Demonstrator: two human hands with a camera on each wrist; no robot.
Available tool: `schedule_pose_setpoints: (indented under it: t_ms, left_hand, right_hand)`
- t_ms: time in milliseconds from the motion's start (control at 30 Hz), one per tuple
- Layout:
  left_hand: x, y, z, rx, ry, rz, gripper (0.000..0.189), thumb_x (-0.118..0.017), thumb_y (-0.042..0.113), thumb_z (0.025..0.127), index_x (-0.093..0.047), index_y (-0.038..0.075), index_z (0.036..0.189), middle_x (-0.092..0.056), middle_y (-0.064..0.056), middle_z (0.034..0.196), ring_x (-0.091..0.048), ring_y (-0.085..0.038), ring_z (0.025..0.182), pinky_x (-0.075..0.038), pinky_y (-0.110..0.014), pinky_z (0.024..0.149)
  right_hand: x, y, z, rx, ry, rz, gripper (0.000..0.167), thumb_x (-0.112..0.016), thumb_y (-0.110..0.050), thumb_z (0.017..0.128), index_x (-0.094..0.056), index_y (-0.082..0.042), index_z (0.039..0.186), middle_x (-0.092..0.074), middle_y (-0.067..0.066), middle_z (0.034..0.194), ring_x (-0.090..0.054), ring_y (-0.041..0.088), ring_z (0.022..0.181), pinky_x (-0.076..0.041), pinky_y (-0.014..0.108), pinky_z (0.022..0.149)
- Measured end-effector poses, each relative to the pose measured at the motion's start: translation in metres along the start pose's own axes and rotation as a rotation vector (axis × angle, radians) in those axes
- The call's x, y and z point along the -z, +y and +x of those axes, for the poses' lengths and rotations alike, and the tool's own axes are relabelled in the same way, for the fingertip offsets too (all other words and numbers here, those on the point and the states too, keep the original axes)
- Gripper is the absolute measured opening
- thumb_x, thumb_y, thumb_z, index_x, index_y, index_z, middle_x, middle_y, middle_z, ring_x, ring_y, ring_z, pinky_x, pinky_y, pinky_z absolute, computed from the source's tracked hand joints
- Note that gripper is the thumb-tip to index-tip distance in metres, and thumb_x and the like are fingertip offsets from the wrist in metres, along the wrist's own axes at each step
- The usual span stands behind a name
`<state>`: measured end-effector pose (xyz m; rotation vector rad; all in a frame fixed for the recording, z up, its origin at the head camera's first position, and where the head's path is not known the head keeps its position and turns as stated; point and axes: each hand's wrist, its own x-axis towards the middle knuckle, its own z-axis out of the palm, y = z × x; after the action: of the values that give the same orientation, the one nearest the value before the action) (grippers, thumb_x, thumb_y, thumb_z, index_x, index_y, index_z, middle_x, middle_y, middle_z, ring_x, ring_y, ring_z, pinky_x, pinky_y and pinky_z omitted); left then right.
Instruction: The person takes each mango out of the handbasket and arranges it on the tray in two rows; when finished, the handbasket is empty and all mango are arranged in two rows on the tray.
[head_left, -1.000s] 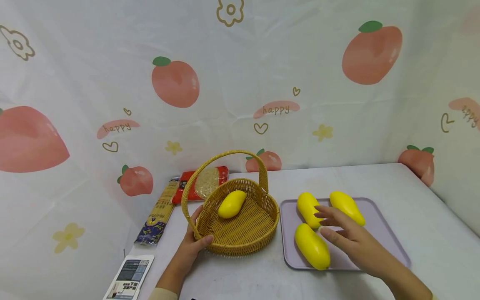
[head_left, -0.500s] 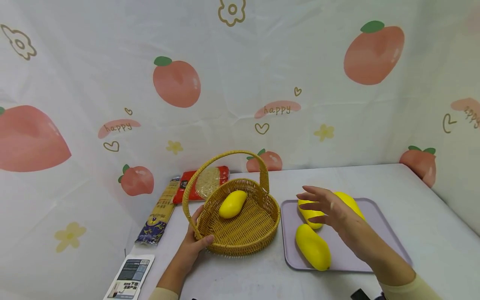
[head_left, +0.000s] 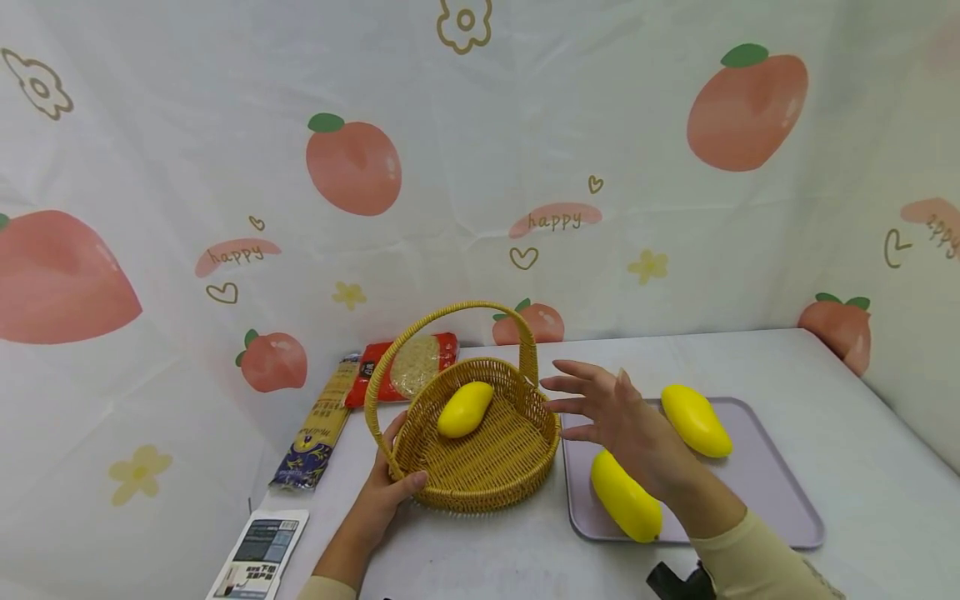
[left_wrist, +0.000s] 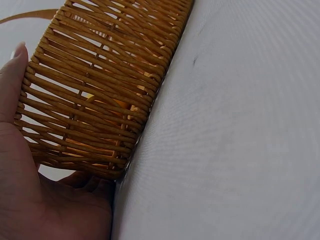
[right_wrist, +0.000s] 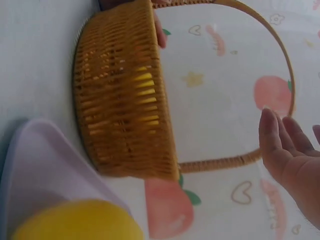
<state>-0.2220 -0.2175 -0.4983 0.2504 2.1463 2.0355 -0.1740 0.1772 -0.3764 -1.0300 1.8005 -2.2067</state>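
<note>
A round wicker basket (head_left: 487, 496) with a tall arched handle stands on the white table, and one yellow mango (head_left: 465, 410) lies inside it. My left hand (head_left: 384, 493) grips the basket's left side, thumb over the rim; the left wrist view shows the palm against the woven wall (left_wrist: 100, 80). My right hand (head_left: 618, 425) hovers by the basket's right edge with fingers extended and nothing in them, as the right wrist view confirms. Two mangoes, one in front (head_left: 626, 498) and one behind (head_left: 696, 421), show on the lilac tray (head_left: 772, 500). The hand hides the tray's back-left part.
A red bag (head_left: 412, 367) of pale grains lies behind the basket. Left of it are a long blue-and-gold packet (head_left: 315, 429) and a white pouch (head_left: 258, 554) with a dark label. A patterned white cloth (head_left: 450, 275) hangs at the back.
My right hand has moved left from over the tray toward the basket, with the fingers spreading. The third mango on the tray has passed out of sight behind it. The left hand stays put.
</note>
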Motion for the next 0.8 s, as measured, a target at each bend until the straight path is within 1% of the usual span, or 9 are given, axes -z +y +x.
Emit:
schedule_pose_setpoints:
  t_ms: [67,133,233,333,400,467,533,700,800]
  left_hand:
    - [0.0,-0.001,0.0,0.004,0.002,0.005,0.095,-0.075,0.018,0.101,-0.02,0.042,0.174,-0.019,-0.007,0.179,-0.027,-0.036,0.159,-0.032,-0.038,0.119]
    - [0.001,-0.001,0.0,0.008,0.002,0.006,0.095,-0.075,0.018,0.101,-0.019,0.042,0.174,-0.018,-0.006,0.179,-0.027,-0.035,0.16,-0.032,-0.038,0.119]
    - [0.001,-0.001,0.0,0.006,-0.003,0.007,0.096,-0.074,0.018,0.101,-0.017,0.041,0.174,-0.016,-0.005,0.18,-0.025,-0.036,0.16,-0.032,-0.035,0.117]
    - [0.001,0.0,0.0,0.003,-0.009,0.003,0.096,-0.074,0.018,0.102,-0.016,0.04,0.175,-0.014,-0.005,0.18,-0.024,-0.037,0.161,-0.035,-0.028,0.114]
    - [0.001,0.0,0.0,0.005,-0.01,-0.005,0.096,-0.073,0.017,0.102,-0.016,0.04,0.175,-0.014,-0.006,0.18,-0.024,-0.037,0.16,-0.037,-0.025,0.112]
    - [0.001,0.0,0.0,0.011,-0.004,-0.01,0.096,-0.074,0.016,0.101,-0.017,0.041,0.174,-0.016,-0.005,0.18,-0.026,-0.036,0.16,-0.039,-0.024,0.111]
    - [0.001,0.0,0.0,0.015,0.001,-0.01,0.096,-0.074,0.016,0.101,-0.017,0.041,0.174,-0.017,-0.005,0.18,-0.028,-0.036,0.159,-0.038,-0.026,0.112]
    - [0.002,-0.001,0.002,0.017,0.004,0.001,0.096,-0.075,0.017,0.101,-0.016,0.039,0.175,-0.017,-0.005,0.18,-0.027,-0.035,0.159,-0.031,-0.041,0.119]
    - [0.002,-0.002,0.001,0.014,0.003,0.001,0.096,-0.075,0.017,0.101,-0.017,0.039,0.175,-0.017,-0.005,0.18,-0.028,-0.035,0.159,-0.03,-0.042,0.12]
  right_hand:
    - [-0.005,0.005,0.006,-0.023,0.01,0.012,0.066,-0.01,-0.048,0.118,-0.039,-0.017,0.169,-0.04,0.028,0.162,-0.043,0.054,0.143,-0.048,0.058,0.109]
    - [-0.01,0.01,0.011,-0.049,0.027,0.029,0.067,-0.012,-0.05,0.118,-0.04,-0.016,0.168,-0.041,0.028,0.161,-0.042,0.056,0.143,-0.048,0.06,0.109]
    - [-0.016,0.019,0.018,-0.086,0.049,0.06,0.07,-0.014,-0.054,0.117,-0.037,-0.011,0.168,-0.04,0.028,0.161,-0.043,0.054,0.144,-0.047,0.061,0.109]
    - [-0.021,0.027,0.025,-0.116,0.065,0.099,0.077,-0.015,-0.058,0.116,-0.029,-0.004,0.169,-0.038,0.031,0.162,-0.043,0.052,0.145,-0.047,0.06,0.11]
    - [-0.023,0.033,0.03,-0.13,0.076,0.122,0.081,-0.015,-0.06,0.115,-0.025,0.001,0.169,-0.036,0.033,0.162,-0.043,0.052,0.145,-0.047,0.059,0.11]
    - [-0.026,0.039,0.035,-0.149,0.088,0.142,0.083,-0.016,-0.061,0.115,-0.023,0.002,0.169,-0.036,0.033,0.163,-0.041,0.054,0.145,-0.047,0.059,0.11]
    - [-0.029,0.045,0.041,-0.173,0.106,0.15,0.082,-0.018,-0.062,0.115,-0.025,-0.001,0.169,-0.037,0.03,0.163,-0.04,0.054,0.145,-0.047,0.06,0.111]
    - [-0.035,0.064,0.051,-0.246,0.159,0.138,0.08,-0.022,-0.063,0.114,-0.03,-0.004,0.168,-0.042,0.025,0.162,-0.042,0.049,0.145,-0.048,0.058,0.111]
    - [-0.038,0.074,0.057,-0.29,0.191,0.141,0.081,-0.026,-0.064,0.114,-0.031,-0.004,0.168,-0.041,0.025,0.162,-0.042,0.05,0.146,-0.05,0.057,0.109]
